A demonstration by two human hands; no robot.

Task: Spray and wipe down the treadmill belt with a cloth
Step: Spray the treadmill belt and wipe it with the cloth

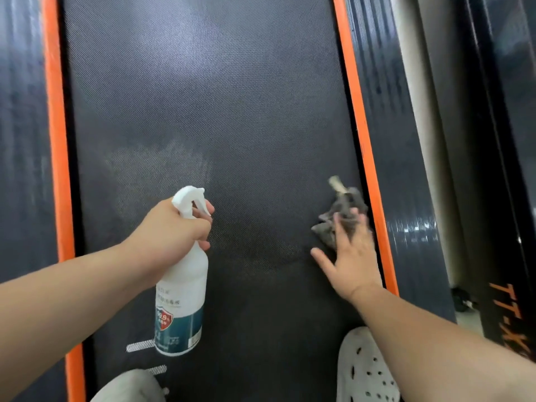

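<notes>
The black textured treadmill belt (pixel 203 111) fills the middle of the view, with a pale wet patch left of centre. My left hand (pixel 171 227) grips the neck of a white spray bottle (pixel 182 297) with a teal label, one finger on the trigger, nozzle pointing up the belt. My right hand (pixel 351 256) lies flat with spread fingers on a crumpled grey cloth (pixel 339 213), pressing it against the belt near the right edge. The hand is motion-blurred.
Orange trim strips (pixel 55 140) run along both sides of the belt, with black ribbed side rails (pixel 385 111) outside them. Two light perforated clogs (pixel 365 369) stand on the belt at the bottom. Another black frame with orange lettering (pixel 510 311) lies at right.
</notes>
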